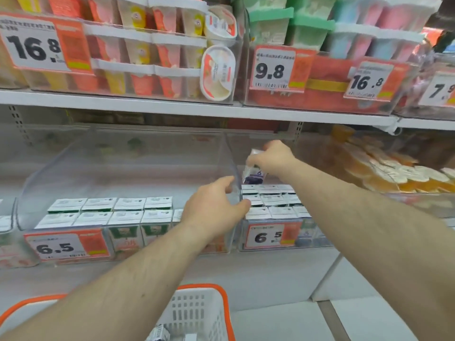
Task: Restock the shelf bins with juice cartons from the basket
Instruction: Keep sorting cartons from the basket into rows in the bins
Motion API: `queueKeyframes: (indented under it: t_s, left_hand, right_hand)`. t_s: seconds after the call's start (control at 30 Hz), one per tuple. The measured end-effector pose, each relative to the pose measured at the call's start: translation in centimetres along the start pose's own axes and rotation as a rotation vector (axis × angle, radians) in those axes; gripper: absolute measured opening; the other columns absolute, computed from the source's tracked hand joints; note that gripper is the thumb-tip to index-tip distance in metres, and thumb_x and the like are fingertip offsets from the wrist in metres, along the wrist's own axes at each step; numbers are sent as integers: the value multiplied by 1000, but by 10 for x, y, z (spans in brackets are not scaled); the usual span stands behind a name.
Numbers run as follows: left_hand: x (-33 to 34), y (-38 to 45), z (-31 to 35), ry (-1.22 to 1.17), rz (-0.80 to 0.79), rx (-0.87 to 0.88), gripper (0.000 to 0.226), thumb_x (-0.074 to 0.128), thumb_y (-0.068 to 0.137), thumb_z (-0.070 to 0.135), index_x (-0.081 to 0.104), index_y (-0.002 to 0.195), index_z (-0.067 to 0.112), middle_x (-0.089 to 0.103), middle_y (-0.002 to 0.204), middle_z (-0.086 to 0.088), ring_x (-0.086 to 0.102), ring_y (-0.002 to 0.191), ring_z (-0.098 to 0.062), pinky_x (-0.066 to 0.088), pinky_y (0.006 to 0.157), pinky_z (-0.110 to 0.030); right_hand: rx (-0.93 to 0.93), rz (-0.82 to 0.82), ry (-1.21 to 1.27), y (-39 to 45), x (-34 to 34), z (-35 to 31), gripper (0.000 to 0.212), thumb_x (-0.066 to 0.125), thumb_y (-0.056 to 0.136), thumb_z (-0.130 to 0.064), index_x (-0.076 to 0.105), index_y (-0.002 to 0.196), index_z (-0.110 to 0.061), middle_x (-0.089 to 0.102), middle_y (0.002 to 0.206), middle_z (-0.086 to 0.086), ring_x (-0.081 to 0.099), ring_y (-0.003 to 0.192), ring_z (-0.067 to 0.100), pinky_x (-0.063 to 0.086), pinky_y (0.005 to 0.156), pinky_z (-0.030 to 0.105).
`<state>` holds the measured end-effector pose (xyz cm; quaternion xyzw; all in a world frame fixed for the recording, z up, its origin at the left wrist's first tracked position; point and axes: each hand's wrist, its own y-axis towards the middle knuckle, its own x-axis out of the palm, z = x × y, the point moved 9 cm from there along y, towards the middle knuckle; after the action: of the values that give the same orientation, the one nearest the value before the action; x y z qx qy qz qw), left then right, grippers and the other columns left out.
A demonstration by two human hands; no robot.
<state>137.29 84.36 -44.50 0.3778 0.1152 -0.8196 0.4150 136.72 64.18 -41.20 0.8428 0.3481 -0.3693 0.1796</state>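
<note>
My right hand [273, 157] grips a small purple juice carton [253, 174] by its top, holding it above the back of the right clear bin [270, 244]. That bin holds several white-topped cartons [270, 200] in rows. My left hand [215, 209] curls its fingers and thumb over the clear divider wall [235, 168] between the two bins. The left clear bin [123, 166] holds green cartons [110, 212] only along its front. Below, a white basket with an orange rim [197, 313] shows a few cartons [160, 334] at the bottom.
Price tags reading 6.5 [66, 244] hang on both bin fronts. The upper shelf [172, 107] carries tubs and cups close overhead. Orange-coloured packs [394, 171] fill the bin to the right. Pale floor tiles [369, 321] lie on the right, below the shelf.
</note>
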Motion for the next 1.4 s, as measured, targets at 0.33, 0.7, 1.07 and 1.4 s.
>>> queueKeyframes:
  t_s: [0.33,0.7,1.07,1.4]
  left_hand:
    - [6,2,-13,-177,-2,-59,68,67,74,55,45,138,46,60,124,22,66,101,-9,52,94,-39]
    - [3,0,-12,-187,9,-56,67,70,79,53,44,139,43,58,123,22,64,103,-8,52,94,-39]
    - [-54,-66,5,-121,265,393,35,62,80,30,66,114,20,64,99,12,59,86,-9,49,82,-26]
    - [12,-158,-191,42,-138,-112,18,60,84,15,68,96,26,65,86,10,60,78,-16,39,67,-23]
  right_hand:
    - [231,-641,189,9,72,19,51,62,63,-36,64,98,0,66,85,17,62,63,29,49,72,41]
    - [222,-564,-39,-4,59,14,16,47,82,-8,61,86,-1,65,70,15,59,58,28,49,65,34]
    - [-383,392,-182,-90,-11,-36,19,43,81,-17,61,80,-16,60,79,1,51,76,24,38,67,31]
    - [-742,-255,-141,-259,202,-38,21,42,70,-20,61,65,-15,63,66,5,57,66,29,47,59,34]
